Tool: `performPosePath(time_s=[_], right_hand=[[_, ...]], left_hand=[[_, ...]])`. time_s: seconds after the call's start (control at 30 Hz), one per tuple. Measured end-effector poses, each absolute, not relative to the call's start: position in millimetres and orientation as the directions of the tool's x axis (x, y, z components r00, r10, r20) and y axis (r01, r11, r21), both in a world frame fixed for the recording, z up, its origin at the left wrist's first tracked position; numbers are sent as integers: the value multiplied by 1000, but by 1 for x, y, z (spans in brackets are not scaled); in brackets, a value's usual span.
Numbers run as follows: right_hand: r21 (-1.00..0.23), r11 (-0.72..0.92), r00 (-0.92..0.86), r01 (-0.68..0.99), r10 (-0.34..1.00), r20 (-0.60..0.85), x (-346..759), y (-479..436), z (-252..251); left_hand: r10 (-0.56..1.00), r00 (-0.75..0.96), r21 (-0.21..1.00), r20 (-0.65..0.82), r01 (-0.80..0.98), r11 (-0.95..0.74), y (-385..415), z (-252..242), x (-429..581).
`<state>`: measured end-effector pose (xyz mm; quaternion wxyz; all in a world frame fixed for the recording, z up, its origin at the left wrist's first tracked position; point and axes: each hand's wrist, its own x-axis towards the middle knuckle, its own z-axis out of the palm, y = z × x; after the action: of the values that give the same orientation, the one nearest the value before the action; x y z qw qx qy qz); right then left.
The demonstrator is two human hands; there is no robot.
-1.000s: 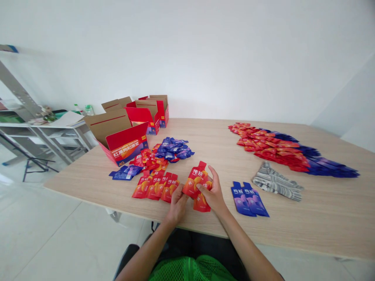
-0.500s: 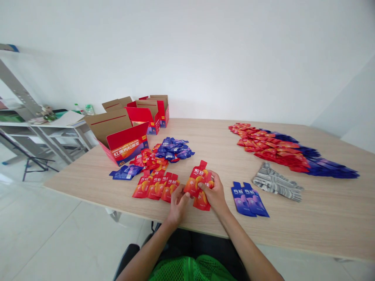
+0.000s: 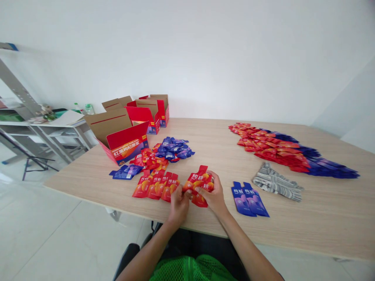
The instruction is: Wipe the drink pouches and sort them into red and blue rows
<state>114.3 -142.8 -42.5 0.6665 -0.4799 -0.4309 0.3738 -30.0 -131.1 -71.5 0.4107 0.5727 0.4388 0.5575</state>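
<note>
Red pouches (image 3: 198, 180): a small stack, exact count not readable, held just above the near edge of the surface (image 3: 322, 210) with the top piece tilted.
Left hand (image 3: 178, 205): closed on the stack's lower left corner, thumb on top.
Right hand (image 3: 213, 197): closed over the stack's right side, fingers across the printed faces.
Step in hand, by judgement: squaring the pieces into one bundle. A next move calls for a firm two-sided pinch, so the slick pieces do not fan apart.
Just left of the red pouches: three-pouch row (image 3: 155, 186), red, flat, overlapping.
Right of the red pouches: two blue pouches (image 3: 249, 198), flat, side by side; further right, grey striped packs (image 3: 277, 181).
Behind and left of the red pouches: mixed heap (image 3: 164, 154) of red and blue pieces, then an open red carton (image 3: 123, 142), then the far cartons (image 3: 152, 111).
Far right of the red pouches: long fanned band (image 3: 287, 150), red and blue.
</note>
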Motion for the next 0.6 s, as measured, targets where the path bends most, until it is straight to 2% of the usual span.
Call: performPosePath(time_s=[0.13,0.3,0.6], right_hand=[[-960,184,165,-213,975,150,111,-143,-37],[-983,138,96,-119,987,127,108,-143,-34],[-987,159,165,19,973,160,109,-143,-39]], left_hand=[[957,34,954,289,-92,-285,-128,-70,-33],[964,33,956,262,-147,-255,-128,-69,-34],[944,-36,941,328,98,-323,-131,-66,-35]])
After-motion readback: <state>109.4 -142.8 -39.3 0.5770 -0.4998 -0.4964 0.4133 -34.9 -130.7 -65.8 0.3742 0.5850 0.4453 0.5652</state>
